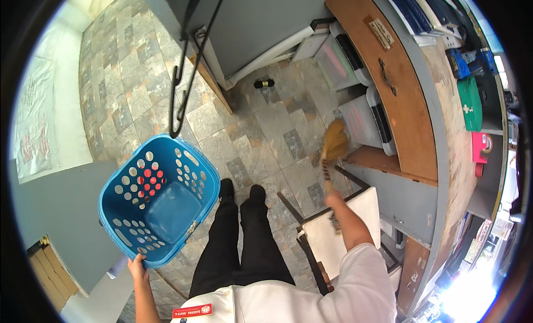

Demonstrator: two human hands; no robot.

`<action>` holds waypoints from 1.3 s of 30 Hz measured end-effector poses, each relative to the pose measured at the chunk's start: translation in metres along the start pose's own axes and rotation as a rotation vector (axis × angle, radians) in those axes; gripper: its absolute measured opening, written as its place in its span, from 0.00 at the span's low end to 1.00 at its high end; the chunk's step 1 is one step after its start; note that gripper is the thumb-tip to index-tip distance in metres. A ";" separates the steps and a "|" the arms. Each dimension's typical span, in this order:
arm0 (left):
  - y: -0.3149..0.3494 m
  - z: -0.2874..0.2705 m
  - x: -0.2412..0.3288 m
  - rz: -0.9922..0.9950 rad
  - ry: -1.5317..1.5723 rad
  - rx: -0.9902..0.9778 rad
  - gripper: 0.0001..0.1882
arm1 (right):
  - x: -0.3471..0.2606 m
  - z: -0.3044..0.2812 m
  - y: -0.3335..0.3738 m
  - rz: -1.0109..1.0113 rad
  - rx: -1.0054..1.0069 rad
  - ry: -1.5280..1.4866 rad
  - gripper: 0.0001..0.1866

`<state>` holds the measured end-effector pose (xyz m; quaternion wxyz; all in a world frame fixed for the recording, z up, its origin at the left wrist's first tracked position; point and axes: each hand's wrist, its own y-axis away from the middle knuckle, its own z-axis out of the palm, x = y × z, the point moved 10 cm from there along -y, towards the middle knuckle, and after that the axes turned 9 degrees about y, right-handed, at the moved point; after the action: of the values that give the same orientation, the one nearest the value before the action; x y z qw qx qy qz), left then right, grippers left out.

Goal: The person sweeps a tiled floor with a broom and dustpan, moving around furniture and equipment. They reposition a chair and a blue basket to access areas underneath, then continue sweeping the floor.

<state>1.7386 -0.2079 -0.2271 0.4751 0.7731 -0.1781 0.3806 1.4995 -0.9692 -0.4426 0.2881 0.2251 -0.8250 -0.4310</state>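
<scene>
My left hand (138,262) is closed on the near left rim of a blue plastic basket (176,209) with round holes in its walls. The basket is tilted, its inside facing up, and nothing lies in it. Some red shows through the holes of its far wall. On the other side, my right hand (334,200) is wrapped around the handle of a broom (335,141). The broom's yellow-brown bristle head points away from me, close to the floor and beside the plastic bins. My right forearm passes over a chair with a pale seat (319,242).
Black hooked rods (179,109) hang down at the basket's far rim. A small black bundle with a yellow band (264,84) lies on the tiled floor. Clear bins (361,120) stand under a brown wooden drawer (397,95). A green pouch (469,104) sits on the right-hand shelves.
</scene>
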 end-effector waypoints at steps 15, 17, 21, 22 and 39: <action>0.050 -0.023 -0.070 -0.077 0.107 0.105 0.15 | -0.099 -0.028 0.187 -0.703 -0.122 -0.152 0.18; 0.055 -0.032 -0.074 -0.084 0.110 0.141 0.15 | -0.047 -0.057 0.209 -0.711 -0.083 -0.180 0.19; 0.064 -0.052 -0.083 -0.074 0.103 0.224 0.15 | 0.055 -0.090 0.217 -0.391 -0.038 -0.290 0.22; 0.067 -0.056 -0.084 -0.072 0.130 0.240 0.15 | 0.069 -0.097 0.208 -0.342 -0.006 -0.252 0.23; 0.160 -0.147 -0.108 -0.125 0.225 0.440 0.15 | -0.340 0.022 0.138 -0.848 -0.149 0.030 0.12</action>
<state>1.5055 -0.1668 -0.1749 0.3348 0.8203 0.0109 0.4636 1.7169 -0.6728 -0.4324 0.1129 0.5288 -0.6219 -0.5665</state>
